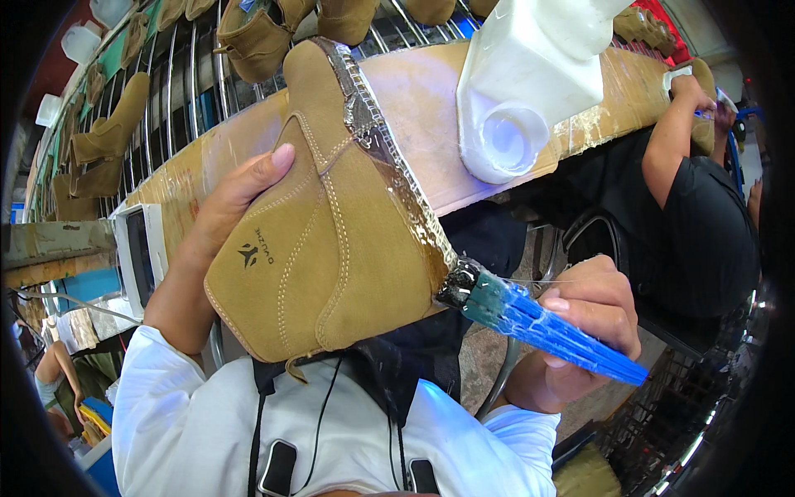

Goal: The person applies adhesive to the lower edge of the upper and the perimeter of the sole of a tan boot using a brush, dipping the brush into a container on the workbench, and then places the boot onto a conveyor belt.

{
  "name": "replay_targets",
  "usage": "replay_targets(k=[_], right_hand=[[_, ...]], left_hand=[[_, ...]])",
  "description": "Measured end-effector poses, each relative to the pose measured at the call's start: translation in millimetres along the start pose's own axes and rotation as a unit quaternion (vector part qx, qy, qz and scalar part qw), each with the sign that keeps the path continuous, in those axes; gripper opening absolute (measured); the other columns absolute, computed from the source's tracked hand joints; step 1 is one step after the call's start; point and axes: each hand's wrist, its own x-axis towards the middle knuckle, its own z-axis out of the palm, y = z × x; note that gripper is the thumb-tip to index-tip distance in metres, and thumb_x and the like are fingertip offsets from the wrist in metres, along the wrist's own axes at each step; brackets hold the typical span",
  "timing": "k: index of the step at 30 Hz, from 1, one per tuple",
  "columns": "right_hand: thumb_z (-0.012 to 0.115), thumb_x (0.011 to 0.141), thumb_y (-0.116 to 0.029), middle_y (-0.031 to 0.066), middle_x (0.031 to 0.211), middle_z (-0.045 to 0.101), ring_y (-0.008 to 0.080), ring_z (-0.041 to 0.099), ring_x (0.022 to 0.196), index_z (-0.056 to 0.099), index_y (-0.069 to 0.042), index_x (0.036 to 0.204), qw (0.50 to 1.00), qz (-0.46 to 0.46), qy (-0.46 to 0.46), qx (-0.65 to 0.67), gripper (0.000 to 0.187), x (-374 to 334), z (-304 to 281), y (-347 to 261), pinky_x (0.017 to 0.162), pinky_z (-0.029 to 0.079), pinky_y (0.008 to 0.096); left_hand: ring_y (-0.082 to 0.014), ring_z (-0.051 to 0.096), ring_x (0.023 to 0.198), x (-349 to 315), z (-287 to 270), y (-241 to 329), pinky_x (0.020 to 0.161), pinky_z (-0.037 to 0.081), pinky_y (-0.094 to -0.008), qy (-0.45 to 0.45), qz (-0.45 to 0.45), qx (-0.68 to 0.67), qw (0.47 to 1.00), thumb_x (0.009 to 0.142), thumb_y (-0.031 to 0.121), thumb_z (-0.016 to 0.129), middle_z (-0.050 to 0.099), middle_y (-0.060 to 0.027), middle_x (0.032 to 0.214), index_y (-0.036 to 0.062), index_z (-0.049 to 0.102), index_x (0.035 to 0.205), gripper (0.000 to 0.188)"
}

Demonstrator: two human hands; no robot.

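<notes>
A person wearing a white short-sleeved top, seen from above, holds a tan boot (364, 257) in front of the chest, over the near edge of a cardboard-covered table (431, 166). The boot is turned on its side, toe toward the top of the view, with its ankle opening toward the person's body and its sole edge (397, 170) facing right. Pale stitching curves across its side beside a small dark emblem, and a dark, glossy, wet-looking band runs along the sole edge. The left hand (236, 195) grips the boot at its left side, thumb lying against the upper; the other fingers are hidden behind it. The right hand (592, 311) is closed around the blue handle of a brush (542, 323), whose dark bristles (458, 283) touch the heel end of the sole edge. Thin, shiny strands stretch between the brush and the fingers. Beyond the boot, on the table, stands a white plastic container (534, 79) with a round, open cup (507, 142) at its near end. Further back, more tan boots (258, 43) rest on a rack of metal rods (195, 83). At the right, a co-worker in black (708, 240) sits reaching toward another tan boot; at the lower left, part of another person (66, 369) shows.
</notes>
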Motion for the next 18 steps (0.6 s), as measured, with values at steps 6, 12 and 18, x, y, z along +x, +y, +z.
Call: replay_targets(k=[6,12,18], right_hand=[[0.077,0.069,-0.019,0.0104,0.081,0.063,0.0163,0.057,0.063,0.069,-0.001,0.086,0.996,-0.081,-0.037,-0.018,0.026,14.7,-11.1,1.9,0.053,0.044,0.0240],[0.078,0.067,-0.018,0.0099,0.087,0.063,0.0150,0.056,0.069,0.072,-0.005,0.090,0.993,-0.104,-0.056,-0.011,0.027,33.3,-11.5,-3.7,0.058,0.043,0.0223],[0.077,0.064,-0.015,0.0111,0.090,0.063,0.0165,0.058,0.073,0.073,-0.006,0.089,0.988,-0.126,-0.084,0.020,0.027,48.6,-15.6,-4.8,0.063,0.043,0.0240]], left_hand=[[-0.0262,0.063,0.104,-6.8,15.1,-0.6,0.089,0.052,-0.0376,0.031,-0.059,-0.155,0.986,0.092,0.032,0.056,0.059,-0.0145,0.122,0.0022,0.047,0.130,0.049],[-0.0278,0.059,0.109,-12.8,10.1,0.1,0.092,0.050,-0.0399,0.005,-0.092,-0.226,0.970,0.094,0.031,0.052,0.057,-0.0166,0.124,0.0034,0.048,0.130,0.045],[-0.0275,0.060,0.108,-23.1,5.8,-15.0,0.092,0.050,-0.0398,-0.054,-0.095,-0.265,0.958,0.094,0.032,0.052,0.057,-0.0164,0.123,0.0034,0.048,0.130,0.046]])
